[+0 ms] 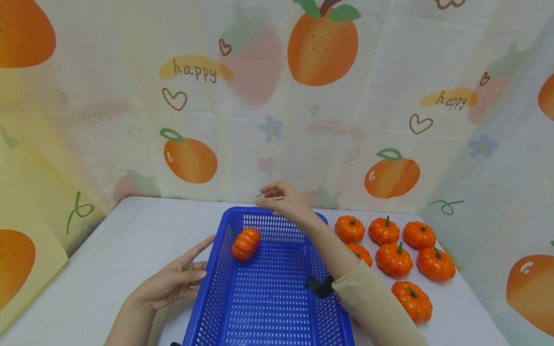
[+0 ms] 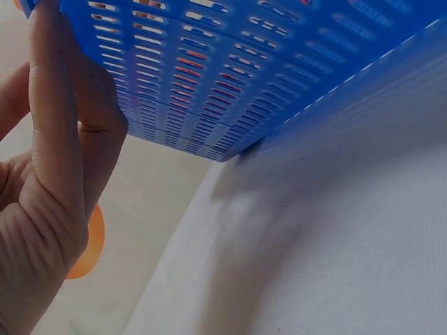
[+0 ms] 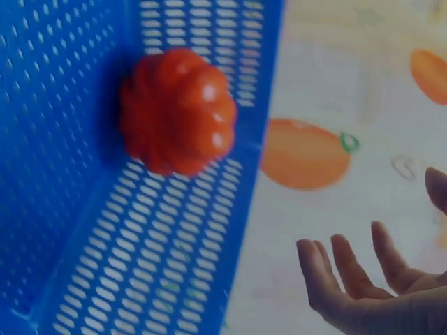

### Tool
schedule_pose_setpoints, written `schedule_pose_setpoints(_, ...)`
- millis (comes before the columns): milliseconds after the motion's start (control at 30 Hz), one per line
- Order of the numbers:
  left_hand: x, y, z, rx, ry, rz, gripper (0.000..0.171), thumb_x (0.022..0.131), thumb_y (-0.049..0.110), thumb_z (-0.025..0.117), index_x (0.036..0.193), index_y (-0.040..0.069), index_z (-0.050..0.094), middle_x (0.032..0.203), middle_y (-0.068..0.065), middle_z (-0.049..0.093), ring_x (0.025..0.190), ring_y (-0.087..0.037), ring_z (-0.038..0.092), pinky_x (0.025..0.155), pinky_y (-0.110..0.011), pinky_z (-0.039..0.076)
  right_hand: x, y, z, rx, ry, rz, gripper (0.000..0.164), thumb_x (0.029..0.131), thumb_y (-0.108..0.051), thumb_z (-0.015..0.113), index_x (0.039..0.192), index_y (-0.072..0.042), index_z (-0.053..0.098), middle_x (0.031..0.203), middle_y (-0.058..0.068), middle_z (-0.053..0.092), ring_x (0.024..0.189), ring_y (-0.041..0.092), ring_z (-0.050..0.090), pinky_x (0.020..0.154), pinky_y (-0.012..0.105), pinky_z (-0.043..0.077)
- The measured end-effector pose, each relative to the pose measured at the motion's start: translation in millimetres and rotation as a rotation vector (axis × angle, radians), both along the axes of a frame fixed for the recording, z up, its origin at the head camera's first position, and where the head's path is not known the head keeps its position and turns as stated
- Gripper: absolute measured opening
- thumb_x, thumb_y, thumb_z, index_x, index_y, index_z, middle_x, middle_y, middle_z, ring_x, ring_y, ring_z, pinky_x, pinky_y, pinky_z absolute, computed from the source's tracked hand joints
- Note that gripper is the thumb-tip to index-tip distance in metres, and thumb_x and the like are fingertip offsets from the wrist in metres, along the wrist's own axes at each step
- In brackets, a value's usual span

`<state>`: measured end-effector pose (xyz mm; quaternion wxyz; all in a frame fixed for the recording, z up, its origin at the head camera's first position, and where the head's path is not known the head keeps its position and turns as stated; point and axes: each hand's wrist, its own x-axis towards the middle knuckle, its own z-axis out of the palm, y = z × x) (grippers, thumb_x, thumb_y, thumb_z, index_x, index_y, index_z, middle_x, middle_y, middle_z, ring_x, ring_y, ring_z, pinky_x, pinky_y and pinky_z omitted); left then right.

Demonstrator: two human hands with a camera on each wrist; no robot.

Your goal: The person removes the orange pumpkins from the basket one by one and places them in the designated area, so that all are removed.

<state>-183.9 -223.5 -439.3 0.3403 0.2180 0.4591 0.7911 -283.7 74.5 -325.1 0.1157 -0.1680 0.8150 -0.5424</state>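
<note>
A blue slotted plastic basket stands on the table, and one small orange pumpkin lies tilted in its far left corner. At the basket's left side is my left hand, its fingers extended against the outer wall and rim; the left wrist view shows these fingers nearly straight. Above the basket's far edge hovers my right hand, palm empty and fingers loosely bent. In the right wrist view that hand sits apart from the pumpkin and from the basket wall.
Several more orange pumpkins sit on the white table to the right of the basket, partly behind my right forearm. A fruit-printed curtain hangs behind the table and along both sides.
</note>
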Motion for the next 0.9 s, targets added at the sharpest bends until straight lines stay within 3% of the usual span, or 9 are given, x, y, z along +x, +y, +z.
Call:
schedule_pose_setpoints(200,0.3,0,0.9,0.000,0.003,-0.002,0.077,0.103,-0.004,0.030,0.158,0.030,-0.011,0.139,-0.014,0.059,0.110,-0.021,0.070,0.088,-0.035,0.061,3.1,-23,-18.0,0.151,0.052,-0.030,0.049,0.084,-0.039,0.074,0.125,-0.016,0.062,0.133,0.013,0.063,0.124,0.031,0.058,0.104,0.050,0.052)
schedule_pose_setpoints(367,0.4,0,0.9,0.002,0.005,-0.002,0.077,0.103,-0.005,0.030,0.158,0.030,-0.011,0.139,-0.014,0.059,0.109,-0.021,0.070,0.087,-0.034,0.061,3.8,-33,-34.2,0.219,0.058,0.004,0.053,0.083,-0.040,0.075,0.126,-0.012,0.061,0.133,0.013,0.063,0.125,0.032,0.058,0.104,0.052,0.051)
schedule_pose_setpoints(467,0.3,0,1.0,0.002,0.003,-0.003,0.077,0.103,-0.005,0.030,0.158,0.030,-0.011,0.139,-0.014,0.059,0.109,-0.021,0.070,0.087,-0.033,0.061,2.8,-34,-45.3,0.294,0.049,0.065,0.058,0.082,-0.042,0.075,0.129,-0.012,0.060,0.135,0.014,0.062,0.127,0.033,0.057,0.103,0.051,0.052)
schedule_pose_setpoints(600,0.1,0,0.9,0.001,-0.002,0.000,0.077,0.103,-0.004,0.031,0.158,0.030,-0.010,0.138,-0.014,0.059,0.110,-0.022,0.070,0.087,-0.034,0.061,0.1,-33,-56.5,0.411,0.050,0.213,0.065,0.082,-0.043,0.073,0.137,-0.014,0.055,0.138,0.013,0.059,0.125,0.030,0.057,0.104,0.047,0.053)
schedule_pose_setpoints(700,0.0,0,0.8,0.006,-0.002,-0.002,0.077,0.103,-0.005,0.030,0.158,0.030,-0.011,0.138,-0.015,0.059,0.111,-0.022,0.070,0.088,-0.035,0.061,-1.9,-31,-61.8,0.464,0.066,0.318,0.065,0.082,-0.040,0.074,0.138,-0.014,0.054,0.132,0.010,0.062,0.114,0.024,0.061,0.098,0.039,0.056)
schedule_pose_setpoints(900,-0.3,0,0.4,0.014,-0.007,-0.008,0.077,0.103,-0.005,0.029,0.158,0.030,-0.012,0.137,-0.015,0.059,0.110,-0.022,0.070,0.087,-0.035,0.061,-3.1,-28,-66.3,0.530,0.057,0.407,0.045,0.076,-0.022,0.083,0.111,-0.010,0.058,0.102,0.004,0.062,0.089,0.014,0.057,0.076,0.021,0.053)
